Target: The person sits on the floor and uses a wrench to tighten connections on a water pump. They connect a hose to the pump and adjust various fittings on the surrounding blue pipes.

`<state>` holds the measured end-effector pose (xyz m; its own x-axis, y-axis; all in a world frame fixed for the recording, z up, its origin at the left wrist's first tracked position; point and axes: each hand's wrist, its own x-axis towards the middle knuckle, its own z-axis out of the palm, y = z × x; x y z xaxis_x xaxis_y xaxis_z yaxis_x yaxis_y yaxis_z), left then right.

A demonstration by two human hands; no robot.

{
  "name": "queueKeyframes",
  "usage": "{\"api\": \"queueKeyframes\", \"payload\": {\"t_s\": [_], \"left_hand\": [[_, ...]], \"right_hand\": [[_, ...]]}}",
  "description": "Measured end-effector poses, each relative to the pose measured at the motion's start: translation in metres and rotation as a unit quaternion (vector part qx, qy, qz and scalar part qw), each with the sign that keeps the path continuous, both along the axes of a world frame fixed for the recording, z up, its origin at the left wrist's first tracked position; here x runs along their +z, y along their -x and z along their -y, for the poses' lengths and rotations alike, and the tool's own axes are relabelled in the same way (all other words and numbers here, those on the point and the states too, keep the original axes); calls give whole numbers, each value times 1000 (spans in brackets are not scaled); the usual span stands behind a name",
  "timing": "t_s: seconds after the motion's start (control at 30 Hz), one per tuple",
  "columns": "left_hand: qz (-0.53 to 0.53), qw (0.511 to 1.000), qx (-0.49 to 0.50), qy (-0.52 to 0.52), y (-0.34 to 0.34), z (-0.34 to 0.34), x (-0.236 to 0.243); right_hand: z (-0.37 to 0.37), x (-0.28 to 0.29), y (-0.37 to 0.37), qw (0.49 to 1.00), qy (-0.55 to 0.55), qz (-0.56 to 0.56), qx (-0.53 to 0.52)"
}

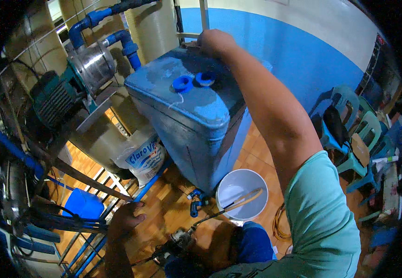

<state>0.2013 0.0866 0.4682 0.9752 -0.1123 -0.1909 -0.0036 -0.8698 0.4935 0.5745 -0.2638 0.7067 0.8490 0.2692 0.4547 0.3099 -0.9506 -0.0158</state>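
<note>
My right arm reaches across a tall blue plastic tank (187, 134). At the lid's far edge my right hand (215, 42) is closed over a brownish rag-like piece (190, 45), mostly hidden under it. Two blue ring-shaped collars (182, 84) stand on the lid nearer to me, with a short white string by them. Darker patches that look wet mark the lid. Low on the left, my left hand (124, 218) is curled at the end of a rusty metal frame bar (92, 180); its fingers are in shadow and only partly seen.
A white bucket (242, 178) with a tan-ended rod leaning in it stands before the tank, beside dark pipe fittings (195, 204). A printed white bag (141, 157), a pump (78, 78) and a blue container (84, 204) are left. Plastic chairs (358, 129) stand right, near a coiled hose (280, 224).
</note>
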Motion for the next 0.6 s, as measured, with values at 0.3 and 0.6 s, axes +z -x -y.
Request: {"api": "queueKeyframes", "payload": {"t_s": [0.3, 0.6], "left_hand": [[-54, 987, -19, 150, 23, -20, -15], [-199, 966, -40, 159, 99, -10, 21]], "right_hand": [[24, -29, -15, 994, -31, 12, 102], [17, -7, 3, 973, -149, -160, 79]]}}
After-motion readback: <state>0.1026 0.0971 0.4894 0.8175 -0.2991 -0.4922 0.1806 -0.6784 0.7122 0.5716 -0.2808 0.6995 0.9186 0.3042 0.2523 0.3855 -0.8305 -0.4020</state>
